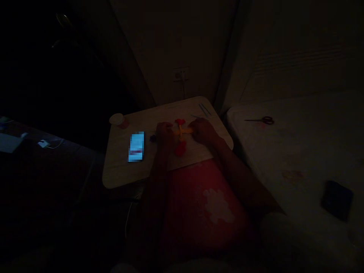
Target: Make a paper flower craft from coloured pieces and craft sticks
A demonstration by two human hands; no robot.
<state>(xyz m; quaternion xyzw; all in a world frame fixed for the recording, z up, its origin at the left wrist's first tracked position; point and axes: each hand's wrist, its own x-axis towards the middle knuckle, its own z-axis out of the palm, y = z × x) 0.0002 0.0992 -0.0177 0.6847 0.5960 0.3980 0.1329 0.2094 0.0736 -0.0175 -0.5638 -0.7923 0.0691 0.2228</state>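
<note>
In dim light, a yellow strip (187, 131) lies crosswise on the small table (125, 176). It crosses an upright yellow piece with a red lump (180, 148) at the near end and a smaller red lump (179, 121) at the far end. What they are made of cannot be told. My left hand (165, 132) is closed at the strip's left end, and my right hand (201, 131) pinches its right end. The fingertips are partly lost in shadow. Just left of my left hand sits a small dark lump (152, 138).
A phone (136, 147) with a lit screen lies on the table's left, near a lidded cup (118, 120). Thin sticks (204, 109) rest at the far right. Scissors (264, 120) and a dark object (337, 200) lie on the pale surface beside the table. Behind is a wall socket (180, 73).
</note>
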